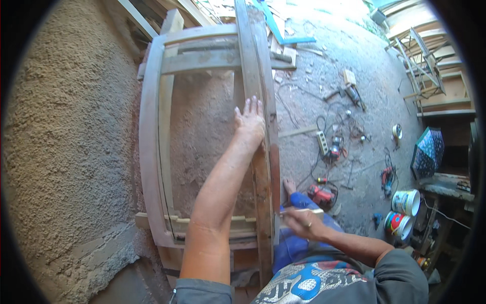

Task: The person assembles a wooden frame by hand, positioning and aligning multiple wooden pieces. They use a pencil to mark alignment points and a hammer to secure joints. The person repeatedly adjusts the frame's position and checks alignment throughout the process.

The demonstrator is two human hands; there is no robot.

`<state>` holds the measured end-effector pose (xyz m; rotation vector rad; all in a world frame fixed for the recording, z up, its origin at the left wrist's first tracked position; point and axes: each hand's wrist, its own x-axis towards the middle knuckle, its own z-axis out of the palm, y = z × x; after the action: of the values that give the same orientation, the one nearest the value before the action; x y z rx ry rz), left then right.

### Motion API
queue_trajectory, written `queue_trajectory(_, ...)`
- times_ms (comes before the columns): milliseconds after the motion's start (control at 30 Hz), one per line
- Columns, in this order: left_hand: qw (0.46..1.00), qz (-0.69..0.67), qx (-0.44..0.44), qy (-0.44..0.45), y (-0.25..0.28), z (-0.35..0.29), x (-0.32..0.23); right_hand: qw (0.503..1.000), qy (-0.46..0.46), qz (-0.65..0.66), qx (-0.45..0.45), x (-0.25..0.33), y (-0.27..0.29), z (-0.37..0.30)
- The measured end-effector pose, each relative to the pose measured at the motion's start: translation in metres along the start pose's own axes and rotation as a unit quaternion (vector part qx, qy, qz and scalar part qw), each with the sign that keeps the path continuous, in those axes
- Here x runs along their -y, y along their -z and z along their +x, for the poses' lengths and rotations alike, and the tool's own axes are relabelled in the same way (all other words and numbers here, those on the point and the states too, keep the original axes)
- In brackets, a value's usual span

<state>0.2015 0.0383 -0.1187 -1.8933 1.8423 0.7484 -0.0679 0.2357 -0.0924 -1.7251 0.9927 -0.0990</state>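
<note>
A large wooden frame (152, 126), built of grey-brown rails and crosspieces, lies in front of me, longer than it is wide. My left hand (250, 122) rests flat on its right-hand long rail (248, 55), fingers spread and pointing away from me. Beside the near part of that same rail is my right hand (304, 224), its fingers curled round a slim pale thing (318, 212) whose kind I cannot make out; the hand is slightly blurred. Part of the near crosspiece is hidden behind my left arm.
A rough wall (76, 116) rises close on the left. On the dusty floor to the right lie a power strip (322, 143), corded power tools (321, 194), a red drill-like tool (388, 178) and a tape roll (397, 131). Two buckets (405, 201) and an umbrella (428, 154) are farther right.
</note>
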Motion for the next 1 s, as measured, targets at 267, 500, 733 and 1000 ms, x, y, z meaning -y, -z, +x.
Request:
queue_trajectory(267,0.999,-0.046,-0.024,-0.003,-0.011,0.01,0.009,0.954,0.071,0.068,-0.283,0.031,0.144,0.305)
queue_trajectory(500,1.0,-0.013,-0.004,-0.008,-0.011,0.02,0.0,0.952,0.065,0.086,-0.285,0.013,0.213,0.491)
queue_trajectory(733,0.994,-0.022,-0.111,0.005,-0.049,0.038,0.005,0.953,0.038,-0.055,-0.295,0.031,0.217,0.539)
queue_trajectory(1000,0.999,-0.028,-0.045,-0.007,-0.019,0.018,0.008,0.968,0.038,-0.028,-0.248,0.032,0.235,0.569)
